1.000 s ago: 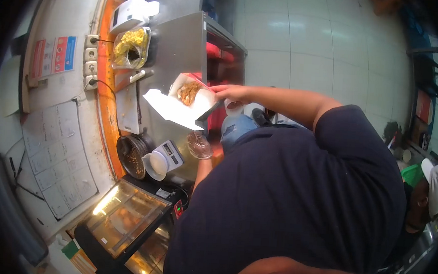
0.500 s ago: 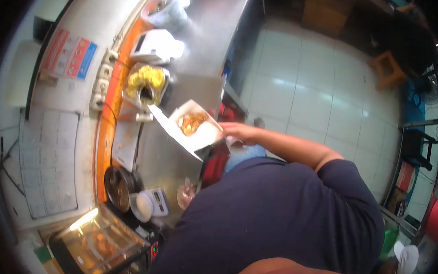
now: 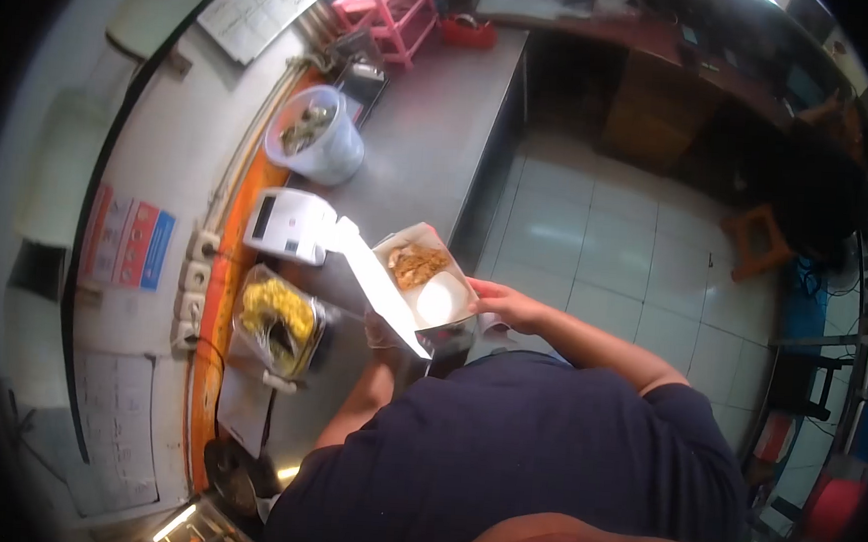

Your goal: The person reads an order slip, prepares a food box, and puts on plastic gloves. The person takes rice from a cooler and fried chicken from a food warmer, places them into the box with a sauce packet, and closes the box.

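An open paper food box (image 3: 464,270) is held up over the edge of the steel counter, tilted, its white lid (image 3: 378,286) folded out to the left. Inside lie brown crispy-looking pieces of food (image 3: 416,265) and a rounded white mound (image 3: 442,297), perhaps rice. My right hand (image 3: 504,305) grips the box's right side, with the fingers closed on its wall. My left hand (image 3: 382,333), seemingly in a clear plastic glove, is behind and below the lid. The lid hides its fingers, so I cannot tell whether it touches the box.
Along the wall side of the counter (image 3: 434,102) stand a tub of yellow food in clear plastic (image 3: 277,316), a white device (image 3: 293,226) and a clear bucket (image 3: 337,151). A pink rack (image 3: 395,15) is farther back. An orange stool (image 3: 757,241) stands on the tiled floor.
My view has swung toward the far end of the counter. The box has moved slightly right and down in view, still in my right hand. My left hand has come into sight behind the lid.
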Motion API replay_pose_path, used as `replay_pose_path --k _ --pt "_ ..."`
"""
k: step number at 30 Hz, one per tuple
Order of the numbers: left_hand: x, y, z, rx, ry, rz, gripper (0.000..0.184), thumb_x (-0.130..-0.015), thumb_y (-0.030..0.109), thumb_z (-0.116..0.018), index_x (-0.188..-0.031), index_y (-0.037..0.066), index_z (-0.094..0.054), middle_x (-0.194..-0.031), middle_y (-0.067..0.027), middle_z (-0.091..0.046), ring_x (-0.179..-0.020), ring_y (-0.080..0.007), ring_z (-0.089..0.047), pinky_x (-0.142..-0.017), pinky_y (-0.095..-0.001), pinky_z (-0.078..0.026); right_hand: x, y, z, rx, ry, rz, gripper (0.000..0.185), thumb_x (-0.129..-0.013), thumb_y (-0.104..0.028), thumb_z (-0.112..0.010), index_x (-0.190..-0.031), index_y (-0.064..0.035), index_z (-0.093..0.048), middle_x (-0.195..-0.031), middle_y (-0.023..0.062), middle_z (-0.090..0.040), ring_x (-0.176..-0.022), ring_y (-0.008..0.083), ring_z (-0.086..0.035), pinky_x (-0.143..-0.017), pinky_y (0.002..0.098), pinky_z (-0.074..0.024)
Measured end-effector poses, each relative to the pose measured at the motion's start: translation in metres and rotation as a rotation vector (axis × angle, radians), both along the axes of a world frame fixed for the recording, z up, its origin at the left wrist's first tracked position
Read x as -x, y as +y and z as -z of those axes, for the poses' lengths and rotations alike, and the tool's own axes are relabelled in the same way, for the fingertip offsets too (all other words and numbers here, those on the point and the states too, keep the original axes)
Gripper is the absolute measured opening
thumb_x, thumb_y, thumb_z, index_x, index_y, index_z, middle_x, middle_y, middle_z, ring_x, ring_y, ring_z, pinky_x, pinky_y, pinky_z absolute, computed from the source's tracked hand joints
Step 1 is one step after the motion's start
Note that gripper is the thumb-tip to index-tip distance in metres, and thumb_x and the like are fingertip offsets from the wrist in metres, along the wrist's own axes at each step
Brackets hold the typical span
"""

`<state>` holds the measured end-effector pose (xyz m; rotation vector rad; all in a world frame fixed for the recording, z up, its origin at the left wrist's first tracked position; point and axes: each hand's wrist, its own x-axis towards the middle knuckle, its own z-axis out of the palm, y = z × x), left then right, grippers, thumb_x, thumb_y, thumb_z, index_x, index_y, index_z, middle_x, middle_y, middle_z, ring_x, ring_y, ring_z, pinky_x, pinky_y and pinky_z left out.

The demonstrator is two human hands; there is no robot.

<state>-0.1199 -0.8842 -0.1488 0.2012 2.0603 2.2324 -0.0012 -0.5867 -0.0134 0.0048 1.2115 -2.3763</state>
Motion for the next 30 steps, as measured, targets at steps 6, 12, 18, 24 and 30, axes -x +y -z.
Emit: replay_pose_path --k 6,12,18,24,30 --pt "0.048 0.129 -0.035 1.045 0.224 -0.024 0.037 -0.106 0.032 -0.046 -0.1 0.0 -0.064 -0.082 -0.0194 -0.068 -0.072 -0.0357 -0.065 -0.062 -0.0463 -0.052 0.047 0.12 0.024 -0.027 -0.146 0.111 0.074 -0.092 -0.02 -0.069 -0.158 -0.0155 -0.036 -0.14 0.0065 -0.057 -0.095 0.0121 -0.064 -0.071 0.0301 -0.0547" --pt "0.049 0.169 -0.048 -0.134 -0.865 -0.074 0.053 -0.101 0.056 -0.053 -0.095 0.005 -0.064 -0.073 -0.0082 -0.061 -0.065 -0.0166 -0.06 -0.044 -0.0276 -0.044 0.139 0.236 0.046 -0.144 -0.271 0.053 0.067 -0.092 -0.021 -0.064 -0.155 -0.0191 -0.041 -0.119 0.0033 -0.058 -0.068 0.006 -0.051 -0.051 0.0196 -0.0425" --pt "0.052 0.197 -0.012 -0.452 -0.8 -0.351 0.05 -0.099 0.049 -0.06 -0.121 0.004 -0.053 -0.096 -0.0092 -0.06 -0.071 -0.0217 -0.062 -0.046 -0.03 -0.049 0.262 0.29 0.093 -0.247 -0.345 0.102 0.068 -0.092 -0.023 -0.068 -0.155 -0.0256 -0.042 -0.1 -0.0006 -0.06 -0.061 0.004 -0.047 -0.046 0.0227 -0.0354" --pt "0.156 0.239 -0.005 -0.331 -0.992 -0.244 0.044 -0.1 0.049 -0.06 -0.109 0.006 -0.06 -0.082 -0.0061 -0.061 -0.063 -0.017 -0.059 -0.049 -0.0279 -0.048 0.396 0.309 0.132 -0.586 -0.164 -0.003 0.081 -0.088 -0.042 -0.075 -0.156 -0.0206 -0.037 -0.115 0.0093 -0.067 -0.075 0.0158 -0.062 -0.06 0.0313 -0.0491" --pt "0.264 0.317 -0.06 -0.022 -0.779 -0.045 0.039 -0.101 0.042 -0.061 -0.101 0.003 -0.063 -0.082 -0.0075 -0.066 -0.061 -0.0117 -0.059 -0.048 -0.0246 -0.044 0.48 0.344 0.062 -1.106 0.161 -0.497 0.079 -0.081 -0.051 -0.079 -0.142 -0.0076 -0.053 -0.129 0.0158 -0.064 -0.111 0.0252 -0.065 -0.094 0.0376 -0.0515"
